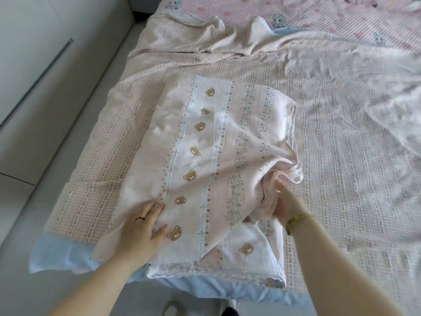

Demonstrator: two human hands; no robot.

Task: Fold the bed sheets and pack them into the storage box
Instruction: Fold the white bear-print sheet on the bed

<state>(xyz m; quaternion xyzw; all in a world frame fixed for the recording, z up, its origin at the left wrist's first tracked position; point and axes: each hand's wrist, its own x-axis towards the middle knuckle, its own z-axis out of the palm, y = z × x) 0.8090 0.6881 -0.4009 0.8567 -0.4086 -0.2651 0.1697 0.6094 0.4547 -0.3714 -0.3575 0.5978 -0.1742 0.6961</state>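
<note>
risk: lopsided fold at the rt edge

re pale pink crinkled cotton sheet [211, 156] w/ brown bear print: lying partly folded on a beige checked waffle blanket [341, 144], at the near corner of the bed, w/ its near edge reaching over pale blue fabric [59, 249]. not yet squared: rumpled on the rt side, w/ a loose flap poking out at the near rt.

left hand [141, 226]: released, fingers straight, pressing flat on the near-left part of the sheet. right hand [284, 204]: grasping a bunched wad of the sheet's rt edge, w/ fingertips buried in cloth, so exact pinch hard to see. storage box: not in view.

poss. trouble from here, as a guess:
- pulling the wad across w/o enough hold from the left palm → sliding the whole stack on the blanket, shearing the layers apart.
- grabbing only the top layers in that bunch → leaving lower ones behind, ending w/ an uneven bundle, maybe too bulky for the box.
- folding thin limp cloth w/o smoothing first → trapping creases inside.
- catching the blanket underneath along w/ the sheet → dragging it too.
- tugging toward the body → slipping the near edge off the bed.
- gold bracelet [296, 218] on the rt wrist → poss. snagging on the loose weave.
</note>
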